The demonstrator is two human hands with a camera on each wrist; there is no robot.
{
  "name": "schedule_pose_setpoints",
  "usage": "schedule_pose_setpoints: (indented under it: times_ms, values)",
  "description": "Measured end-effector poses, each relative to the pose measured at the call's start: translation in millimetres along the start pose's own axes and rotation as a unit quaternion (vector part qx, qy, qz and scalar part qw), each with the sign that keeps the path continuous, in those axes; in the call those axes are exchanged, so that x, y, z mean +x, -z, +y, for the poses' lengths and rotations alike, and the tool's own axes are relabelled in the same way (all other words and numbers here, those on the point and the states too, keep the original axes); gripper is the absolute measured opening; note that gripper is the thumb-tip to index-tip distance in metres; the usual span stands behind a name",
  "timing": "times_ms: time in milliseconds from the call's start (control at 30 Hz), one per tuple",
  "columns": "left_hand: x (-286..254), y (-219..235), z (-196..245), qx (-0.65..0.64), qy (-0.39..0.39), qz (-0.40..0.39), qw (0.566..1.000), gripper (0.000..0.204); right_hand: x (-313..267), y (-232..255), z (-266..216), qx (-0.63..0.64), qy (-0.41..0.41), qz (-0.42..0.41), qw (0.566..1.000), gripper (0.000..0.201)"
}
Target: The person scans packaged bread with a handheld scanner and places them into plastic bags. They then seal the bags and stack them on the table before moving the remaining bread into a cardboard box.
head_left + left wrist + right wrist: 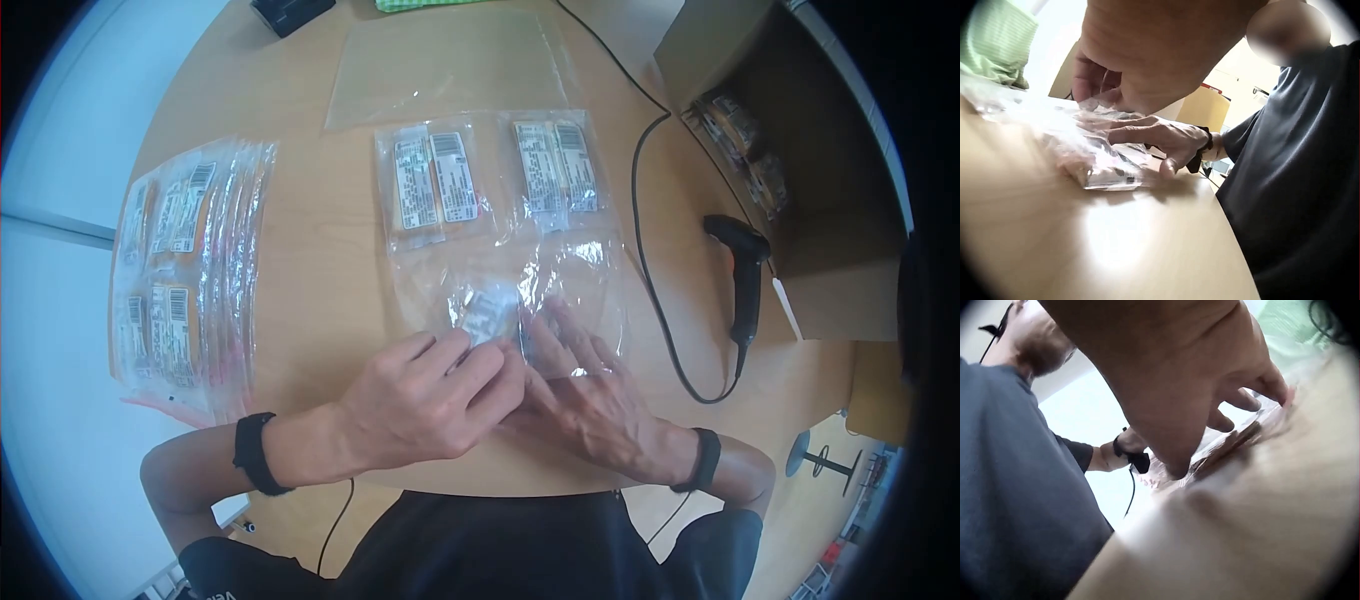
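A large clear plastic bag (425, 268) lies flat on the table in front of me. In its far half are two small labelled packets, a left one (436, 180) and a right one (556, 170). Another labelled packet (488, 315) shows at the near end, partly hidden by glare and fingers. My left hand (430, 395) pinches the plastic at the bag's near edge, its fingers curled. To its right, my right hand (590, 400) reaches in under the clear film, fingers stretched forward and seen through it. In the left wrist view, the right hand (1163, 139) rests low over the plastic.
A stack of filled bags (185, 280) lies at the left. Beyond the bag is a flat clear bag (450, 65). On the right, a barcode scanner (745, 270) trails its cable (645, 250) near an open cardboard box (840, 220) with packets inside.
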State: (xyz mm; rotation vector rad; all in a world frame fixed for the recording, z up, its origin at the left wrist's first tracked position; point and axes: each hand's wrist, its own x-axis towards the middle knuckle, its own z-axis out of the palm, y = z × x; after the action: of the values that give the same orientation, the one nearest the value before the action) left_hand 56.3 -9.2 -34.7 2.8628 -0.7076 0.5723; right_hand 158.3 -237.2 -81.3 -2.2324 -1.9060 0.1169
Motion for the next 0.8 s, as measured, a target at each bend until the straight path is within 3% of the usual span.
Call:
schedule_pose_setpoints:
  times_ms: [167, 233, 367, 400, 433, 500, 567, 633, 700, 767, 800]
  values:
    - [6, -3, 1, 0.005, -0.005, 0.007, 1.000, 0.031, 3, 11, -30, 0.074, -0.029, 0.023, 0.997, 0.068]
    - [5, -4, 1, 0.013, -0.023, 0.028, 0.999, 0.033, 1, 0, -37, -0.089, 0.010, -0.033, 0.995, 0.064]
    - [-4, 6, 0, 0.013, 0.000, 0.001, 1.000, 0.035, -16, 7, -40, -0.179, 0.033, -0.024, 0.983, 0.057]
    - [-6, 9, 1, 0.017, 0.004, 0.001, 1.000, 0.035, -21, 13, -31, -0.260, 0.089, -0.014, 0.961, 0.056]
    - [-8, 12, 2, 0.021, 0.006, 0.000, 1.000, 0.035, -30, 15, -23, -0.260, 0.092, -0.017, 0.961, 0.056]
    - [-9, 14, 1, 0.014, 0.012, 0.009, 1.000, 0.035, -42, 19, -8, -0.158, 0.051, 0.098, 0.981, 0.055]
    - [-11, 14, -1, 0.011, 0.017, 0.013, 1.000, 0.036, -36, 24, -8, -0.077, 0.012, 0.088, 0.993, 0.063]
    - [-12, 8, 1, 0.002, 0.021, 0.008, 1.000, 0.034, -18, 33, -25, -0.046, -0.024, 0.018, 0.998, 0.070]
    - [-11, 7, 2, 0.003, 0.014, -0.007, 1.000, 0.034, -12, 7, -25, -0.053, -0.042, 0.024, 0.997, 0.072]
    - [-10, 7, 1, 0.003, 0.009, -0.021, 1.000, 0.034, -5, 3, -18, -0.073, 0.011, -0.027, 0.997, 0.067]
    - [-9, 7, -1, 0.017, 0.009, -0.001, 1.000, 0.033, -4, 9, -15, -0.155, 0.065, -0.026, 0.985, 0.065]
